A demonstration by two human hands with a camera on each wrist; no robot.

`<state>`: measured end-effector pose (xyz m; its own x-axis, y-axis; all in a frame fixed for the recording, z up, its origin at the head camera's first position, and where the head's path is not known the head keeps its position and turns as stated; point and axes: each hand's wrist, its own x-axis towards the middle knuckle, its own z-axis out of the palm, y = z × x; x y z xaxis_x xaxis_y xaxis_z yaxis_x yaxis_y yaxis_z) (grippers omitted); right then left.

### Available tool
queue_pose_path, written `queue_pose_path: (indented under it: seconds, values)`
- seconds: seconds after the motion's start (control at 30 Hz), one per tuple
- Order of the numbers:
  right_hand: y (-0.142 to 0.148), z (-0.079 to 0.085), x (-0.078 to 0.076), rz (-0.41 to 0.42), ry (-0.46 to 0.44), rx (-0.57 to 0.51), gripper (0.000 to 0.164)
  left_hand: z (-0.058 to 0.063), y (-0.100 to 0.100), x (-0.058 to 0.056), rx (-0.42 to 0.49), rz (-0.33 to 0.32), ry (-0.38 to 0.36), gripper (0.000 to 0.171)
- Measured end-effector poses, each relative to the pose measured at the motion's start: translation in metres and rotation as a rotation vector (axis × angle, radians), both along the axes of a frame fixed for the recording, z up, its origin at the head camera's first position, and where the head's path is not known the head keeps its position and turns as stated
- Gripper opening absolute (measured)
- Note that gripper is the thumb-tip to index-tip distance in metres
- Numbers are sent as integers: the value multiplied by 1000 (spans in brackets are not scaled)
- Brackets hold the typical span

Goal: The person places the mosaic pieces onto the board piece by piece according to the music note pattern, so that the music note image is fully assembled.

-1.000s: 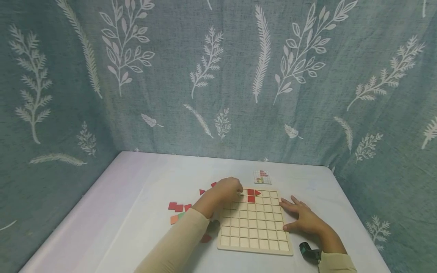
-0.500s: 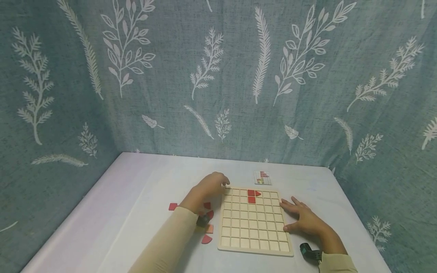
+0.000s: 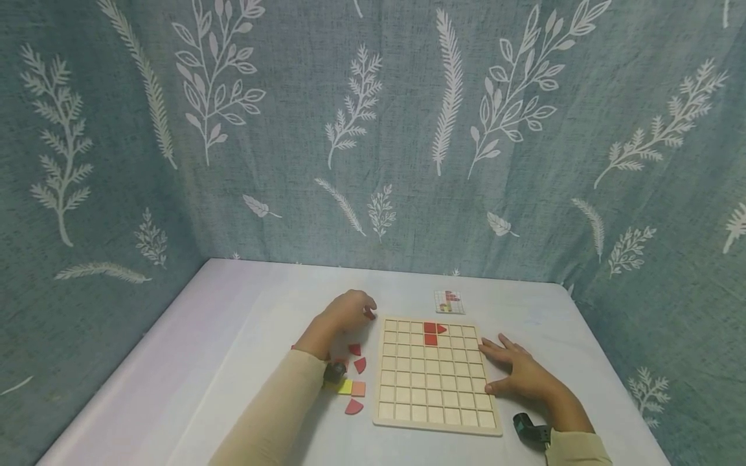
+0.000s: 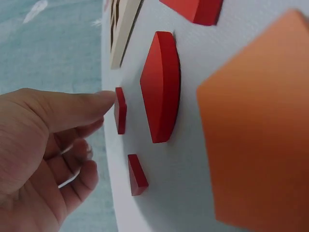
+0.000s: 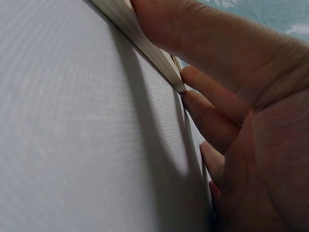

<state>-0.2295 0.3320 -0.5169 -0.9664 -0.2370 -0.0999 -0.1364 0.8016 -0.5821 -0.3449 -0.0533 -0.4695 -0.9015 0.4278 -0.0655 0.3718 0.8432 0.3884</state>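
Observation:
My left hand hovers off the far left corner of the pale wooden grid board, fingers loosely bent. In the left wrist view, its thumb tip comes up to a small red tile on the table; whether they touch I cannot tell. Another small red tile lies close by. Nothing shows between thumb and fingers. My right hand rests at the board's right edge, fingers spread, thumb against the side. In the board's far rows sit two red squares and a red triangle.
Left of the board lie red quarter-circle tiles, an orange square and a yellow square. My left forearm hides other tiles. A small pattern card lies beyond the board. A patterned curtain hangs behind the table.
My left hand has moved left, from over the board's far left part to the table beside it. Tiles near its wrist have come into view. The right hand keeps its place.

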Motion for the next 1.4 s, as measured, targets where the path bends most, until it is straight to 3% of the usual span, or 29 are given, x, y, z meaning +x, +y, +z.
queue_pose_path:
  seconds: [0.37, 0.53, 0.67, 0.87, 1.07, 1.4]
  values:
    - [2, 2, 1, 21, 8, 4, 100, -10, 5, -4, -49, 33, 22, 23]
    - [2, 3, 1, 14, 13, 5, 100, -9, 8, -3, -39, 33, 28, 11]
    - [3, 3, 1, 3, 10, 6, 102, -7, 11, -4, -27, -10, 38, 8]
    - [3, 2, 2, -2, 1, -4, 101, -4, 23, -4, 20, -103, 58, 19]
    - [4, 2, 2, 11, 1, -1, 100, -5, 44, 0, 26, -167, 53, 27]
    - [3, 0, 0, 24, 18, -8, 99, -4, 77, 10, 18, -254, 109, 23]
